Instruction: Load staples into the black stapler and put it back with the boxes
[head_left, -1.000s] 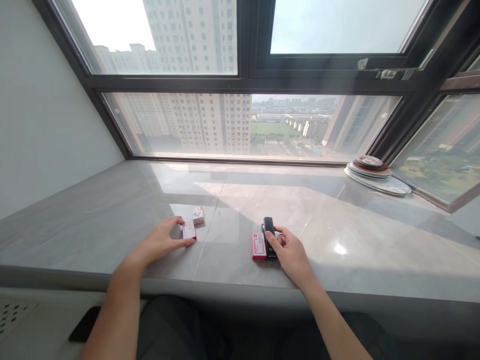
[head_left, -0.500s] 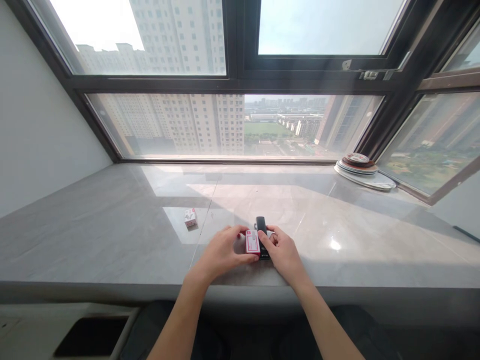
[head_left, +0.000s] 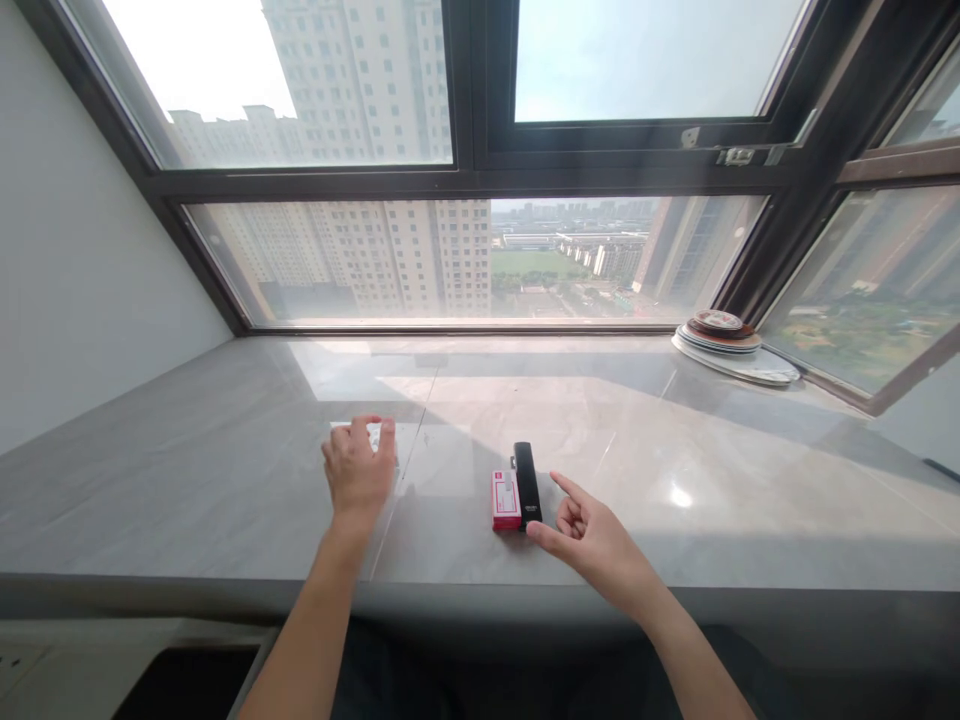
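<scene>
A black stapler (head_left: 527, 482) lies on the grey stone window sill (head_left: 225, 480), pointing away from me. A red and white staple box (head_left: 505, 499) lies flat against its left side. My right hand (head_left: 589, 535) hovers just right of the stapler's near end, fingers apart and holding nothing, the thumb tip close to the stapler. My left hand (head_left: 358, 468) rests further left on the sill. Its fingers curl over a small white box (head_left: 373, 431), which is mostly hidden beneath them.
A stack of plates (head_left: 731, 345) sits at the back right of the sill, by the dark window frame (head_left: 472, 180). A white wall (head_left: 82, 270) closes the left side. The sill's front edge (head_left: 487, 590) runs just before my forearms.
My left hand left the red box beside the stapler and moved left onto the small white box. My right hand let go of the stapler and drew back, fingers spreading.
</scene>
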